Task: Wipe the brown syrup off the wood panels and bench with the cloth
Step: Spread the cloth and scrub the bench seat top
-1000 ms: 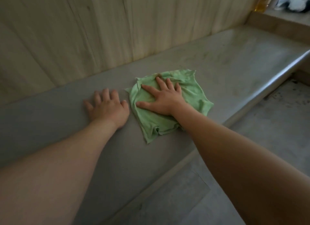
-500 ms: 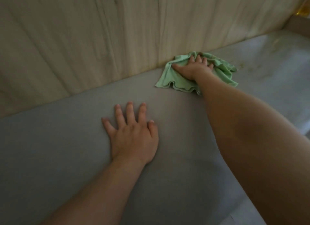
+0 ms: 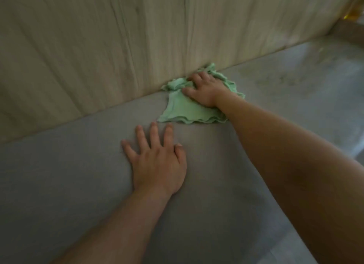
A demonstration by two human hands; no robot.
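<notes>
Both hands are showing on my feed. The left hand (image 3: 157, 165) is lying flat on the grey table (image 3: 59, 175), palm down, fingers straight and spread, holding nothing. The right hand (image 3: 204, 90) is reaching further forward and bearing down on the green cloth (image 3: 185, 110). Its fingers are bending into a bunched fold of the fabric while the thumb is stretching out to the left across it. The cloth is sitting at the back of the table, its crumpled far edge pushing right into the seam where the pale wood panels (image 3: 98, 47) are rising from the surface. Its wavy near edge is lying flat, just beyond the left fingertips and not touching them. I am seeing faint dull smears (image 3: 285, 78) on the table to the right of the cloth, but I cannot tell what they are. Something amber (image 3: 353, 15) is glowing at the top right corner, too blurred for me to identify.
</notes>
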